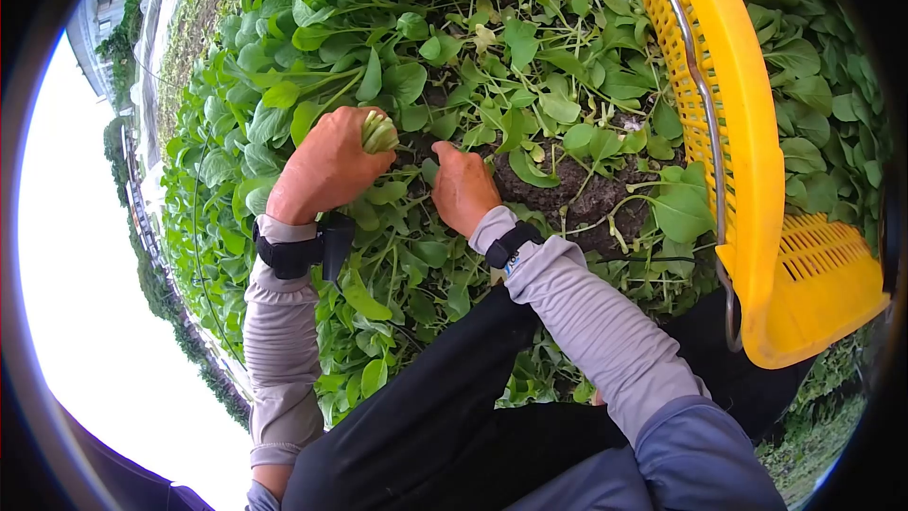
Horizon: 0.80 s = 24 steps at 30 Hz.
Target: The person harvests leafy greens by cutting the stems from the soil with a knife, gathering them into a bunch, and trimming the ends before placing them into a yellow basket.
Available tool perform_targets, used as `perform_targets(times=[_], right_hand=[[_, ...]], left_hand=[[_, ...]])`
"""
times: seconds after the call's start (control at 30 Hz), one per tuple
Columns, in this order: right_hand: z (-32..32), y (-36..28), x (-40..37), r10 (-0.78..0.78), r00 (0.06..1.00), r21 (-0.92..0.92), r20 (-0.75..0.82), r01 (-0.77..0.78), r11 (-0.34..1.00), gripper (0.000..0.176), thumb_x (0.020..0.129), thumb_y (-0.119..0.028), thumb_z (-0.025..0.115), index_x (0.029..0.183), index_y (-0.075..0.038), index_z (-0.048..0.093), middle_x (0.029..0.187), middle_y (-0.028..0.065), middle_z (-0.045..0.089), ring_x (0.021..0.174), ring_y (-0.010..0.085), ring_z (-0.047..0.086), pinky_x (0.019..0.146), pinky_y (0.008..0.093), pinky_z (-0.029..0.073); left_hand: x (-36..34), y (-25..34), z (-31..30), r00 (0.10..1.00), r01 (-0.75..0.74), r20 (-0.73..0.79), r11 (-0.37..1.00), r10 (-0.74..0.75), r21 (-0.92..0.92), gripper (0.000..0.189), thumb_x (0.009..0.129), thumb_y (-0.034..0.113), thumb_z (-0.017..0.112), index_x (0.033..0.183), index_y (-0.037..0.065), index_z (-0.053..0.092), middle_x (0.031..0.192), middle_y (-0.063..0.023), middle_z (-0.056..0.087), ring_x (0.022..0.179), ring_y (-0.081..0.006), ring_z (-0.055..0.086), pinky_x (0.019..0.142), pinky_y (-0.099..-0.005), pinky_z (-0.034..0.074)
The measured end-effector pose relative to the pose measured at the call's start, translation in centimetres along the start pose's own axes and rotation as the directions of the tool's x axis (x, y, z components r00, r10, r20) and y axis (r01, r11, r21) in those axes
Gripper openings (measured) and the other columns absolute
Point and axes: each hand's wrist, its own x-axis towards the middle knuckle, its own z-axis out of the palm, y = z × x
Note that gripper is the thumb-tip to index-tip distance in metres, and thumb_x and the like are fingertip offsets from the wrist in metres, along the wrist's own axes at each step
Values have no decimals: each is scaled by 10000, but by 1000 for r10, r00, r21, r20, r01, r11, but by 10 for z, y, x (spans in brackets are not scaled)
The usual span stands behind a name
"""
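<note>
My left hand [333,163] is closed around a bunch of leafy greens; the pale cut stem ends [379,132] show at its finger side, and the leaves spread out to the upper left. Just to the right, apart from it, my right hand [462,191] is closed low among the plants, its index finger and thumb near the stems. Whatever it holds is hidden or too small to name. Green leafy plants [407,83] surround both hands.
A yellow plastic basket [747,132] with a metal handle [702,85] stands at the right. Dark soil [577,194] shows between it and my right hand. My bent knee [426,369] is below. More leafy greens [804,76] lie beyond the basket.
</note>
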Motion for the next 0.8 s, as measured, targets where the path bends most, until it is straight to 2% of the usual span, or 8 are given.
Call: perform_targets(times=[0.1,0.17,0.23,0.4,0.5,0.57,0.67,0.8], right_hand=[[5,2,2,38,999,61,-20,-37,997,168,878,14,611,1042,48,618,877,349,691,900,553,686,797,599,561],[7,-1,0,17,1000,107,-17,-15,994,348,885,12,582,1215,87,665,971,354,710,952,511,704,863,532,579],[10,-2,-2,18,1000,122,2,-18,992,345,885,11,581,1210,86,670,984,357,710,963,515,702,882,530,578],[23,-1,3,43,998,99,52,-48,994,336,889,8,582,1200,83,683,1006,352,715,968,522,700,907,532,574],[27,3,4,18,997,33,71,-20,999,334,889,28,582,1205,80,679,992,351,713,945,523,700,876,542,576],[18,3,-5,6,999,81,43,-9,997,265,872,41,602,1130,74,651,946,354,700,936,538,687,843,566,565],[5,4,-23,-9,1000,119,30,5,993,208,853,68,613,1061,76,612,886,354,685,905,551,674,799,590,551],[4,8,-37,-12,999,115,32,8,993,184,871,60,593,1054,76,606,876,353,685,898,548,680,797,587,552]], left_hand=[[29,-43,34,995,-21,97,994,10,108,159,825,95,717,930,-21,688,850,-210,711,830,-391,687,767,-456,559],[40,-62,57,991,-25,131,980,-1,198,172,806,82,705,940,-26,710,935,-261,741,969,-443,726,831,-490,594],[48,-68,71,933,185,190,859,-306,478,202,805,76,713,976,-27,738,1011,-261,758,995,-437,746,877,-482,614],[45,-81,89,942,249,77,835,-326,491,212,798,95,750,976,-21,748,1063,-288,749,1004,-412,759,900,-486,616],[46,-81,84,949,271,24,852,-315,448,278,780,84,730,1029,-41,724,1076,-307,733,1021,-464,730,894,-513,605],[49,-82,75,976,87,154,919,-156,383,331,782,139,759,1075,-9,714,1121,-269,738,1016,-443,731,900,-521,592],[45,-53,65,922,198,283,950,-264,240,314,762,127,765,1035,-26,740,1063,-258,750,1047,-440,725,885,-481,600],[38,-59,87,943,150,238,937,-231,314,326,746,129,779,1028,-31,743,1074,-259,752,1049,-437,731,897,-487,604]])
